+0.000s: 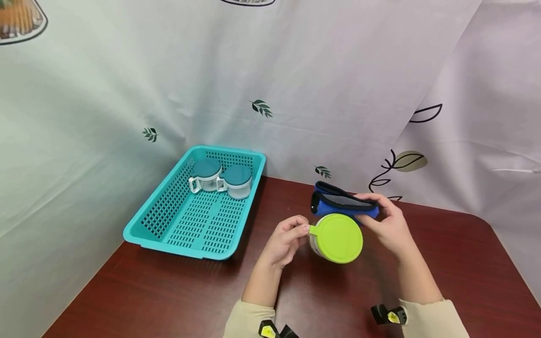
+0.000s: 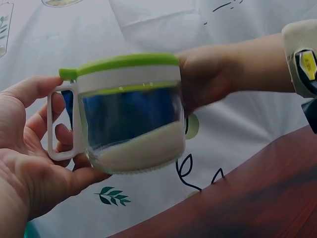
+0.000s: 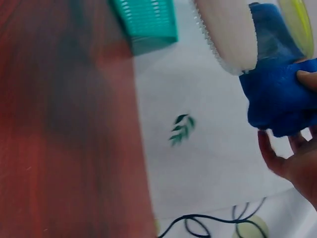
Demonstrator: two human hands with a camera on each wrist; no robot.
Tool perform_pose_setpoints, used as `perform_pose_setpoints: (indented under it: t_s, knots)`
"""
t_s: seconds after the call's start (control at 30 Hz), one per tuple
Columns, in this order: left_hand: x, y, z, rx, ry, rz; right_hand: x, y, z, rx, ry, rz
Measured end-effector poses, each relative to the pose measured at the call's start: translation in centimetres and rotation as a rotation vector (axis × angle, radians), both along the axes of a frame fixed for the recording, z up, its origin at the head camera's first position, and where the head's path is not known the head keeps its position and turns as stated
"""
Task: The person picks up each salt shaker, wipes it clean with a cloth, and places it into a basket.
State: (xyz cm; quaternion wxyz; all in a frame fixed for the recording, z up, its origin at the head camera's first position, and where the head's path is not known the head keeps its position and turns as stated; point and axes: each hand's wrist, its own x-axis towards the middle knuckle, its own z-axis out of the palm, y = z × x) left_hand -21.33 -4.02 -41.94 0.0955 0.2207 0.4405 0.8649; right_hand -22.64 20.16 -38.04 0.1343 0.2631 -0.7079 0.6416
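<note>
My left hand (image 1: 286,240) grips a glass seasoning jar (image 1: 339,238) by its white handle, with the thumb at the tab of its lime-green lid. White powder lies slanted in the tilted jar (image 2: 143,144), as the left wrist view shows. My right hand (image 1: 390,227) holds a folded blue cloth (image 1: 325,208) with black edging and a grey side, thumb on one face and fingers on the other. The cloth is right behind the jar and shows blue through the glass. Both things are held up above the table.
A turquoise perforated basket (image 1: 145,245) stands on the left of the dark red-brown table (image 1: 169,291). Two jars with teal lids, one a white-handled jar (image 1: 207,169) and its neighbour (image 1: 237,176), sit at its far end. A pale patterned curtain (image 1: 321,94) hangs along the back.
</note>
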Motion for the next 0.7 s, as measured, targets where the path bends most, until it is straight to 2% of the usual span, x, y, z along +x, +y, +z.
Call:
perform_pose_setpoints:
  t_s: [0.07,0.17,0.37,0.53,0.6,0.7]
  knots:
    - [-0.1,-0.1,-0.2,0.027,-0.003,-0.002,0.4,0.0,0.2,-0.109,0.033,0.003]
    - [-0.2,-0.2,-0.4,0.071,-0.022,0.005,0.8,-0.1,0.2,-0.202,0.071,-0.003]
    - [-0.1,-0.3,-0.5,0.118,-0.051,0.012,1.3,-0.4,-0.5,-0.172,0.036,-0.095]
    - [-0.3,-0.2,-0.4,0.154,-0.05,0.044,2.0,-0.7,-0.1,-0.306,0.044,-0.173]
    - [-0.4,-0.2,-0.3,0.175,-0.066,0.072,2.3,-1.0,-0.3,-0.281,-0.004,-0.221]
    - [-0.5,-0.2,-0.3,0.206,-0.096,0.11,2.6,-1.4,-1.0,-0.119,-0.099,-0.298]
